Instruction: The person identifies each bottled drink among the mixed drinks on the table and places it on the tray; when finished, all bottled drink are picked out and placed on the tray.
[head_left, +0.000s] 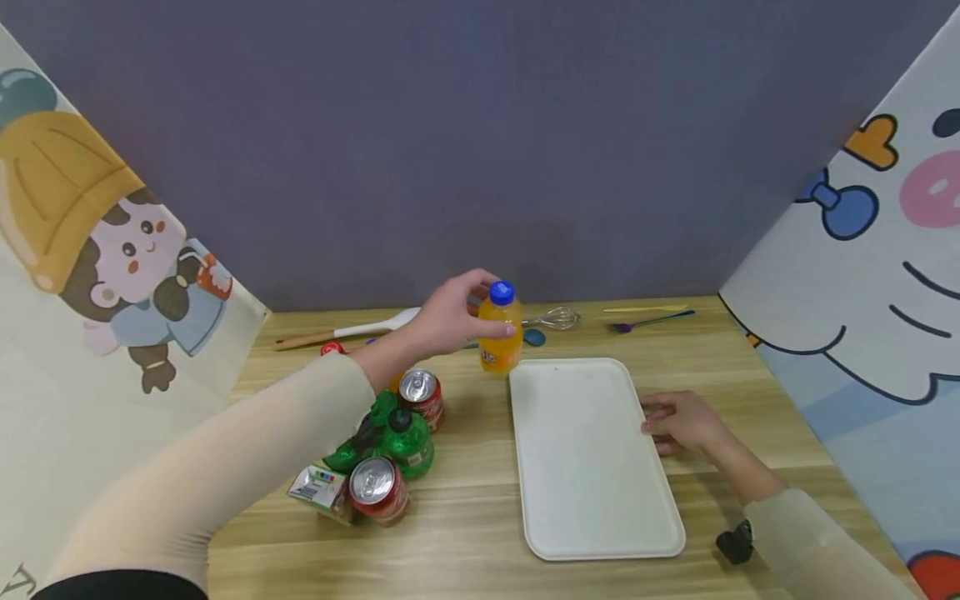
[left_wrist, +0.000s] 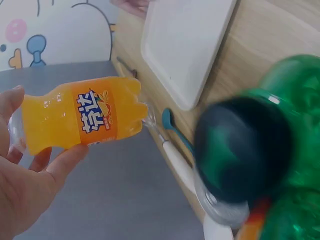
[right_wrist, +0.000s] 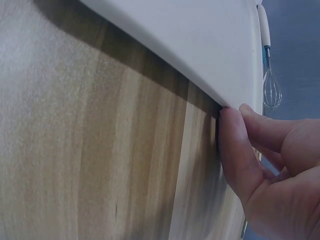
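My left hand (head_left: 457,317) grips a small bottle of orange soda (head_left: 500,327) with a blue cap, its thumb and fingers round the upper part. In the head view the bottle is upright by the far left corner of a white tray (head_left: 592,458). The left wrist view shows the orange label on the soda bottle (left_wrist: 95,112). At the tray's right edge, my right hand (head_left: 682,423) pinches the rim between thumb and finger, as the right wrist view shows close up on the hand (right_wrist: 270,160).
Left of the tray stand red cans (head_left: 378,492), a green bottle (head_left: 408,446) and a small carton (head_left: 322,490), partly under my left arm. Along the back wall lie a whisk (head_left: 558,318), a white spatula (head_left: 375,325) and a dark fork (head_left: 622,327). A black object (head_left: 735,543) sits at my right wrist.
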